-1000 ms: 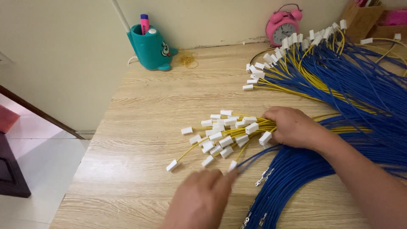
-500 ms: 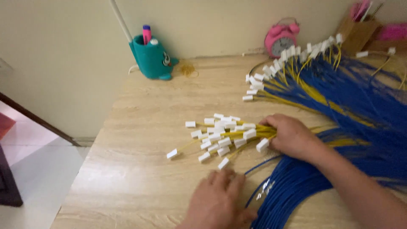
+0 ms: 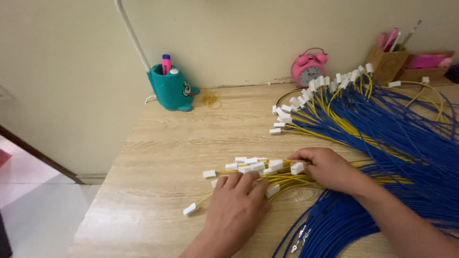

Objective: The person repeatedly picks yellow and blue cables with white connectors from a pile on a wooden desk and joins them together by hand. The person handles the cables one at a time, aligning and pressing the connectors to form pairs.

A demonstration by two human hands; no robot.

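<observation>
now left hand point(image 3: 236, 210) covers connectors point(image 3: 253, 167).

Your left hand point(image 3: 236, 210) lies flat over the bundle of yellow wires point(image 3: 287, 179), so the white connectors point(image 3: 253, 166) under your fingers point(image 3: 248, 184) and palm are hidden from you. Your right hand point(image 3: 325, 168) covers where the bundle passes beneath its fingers; whether it pinches the wires cannot be told. Both your forearms run off the bottom edge. The blue cables point(image 3: 406, 143) beyond your right fingers are cut off at the right edge. Below your left fingertips, small metal terminals point(image 3: 300, 235) are too small to make out
</observation>
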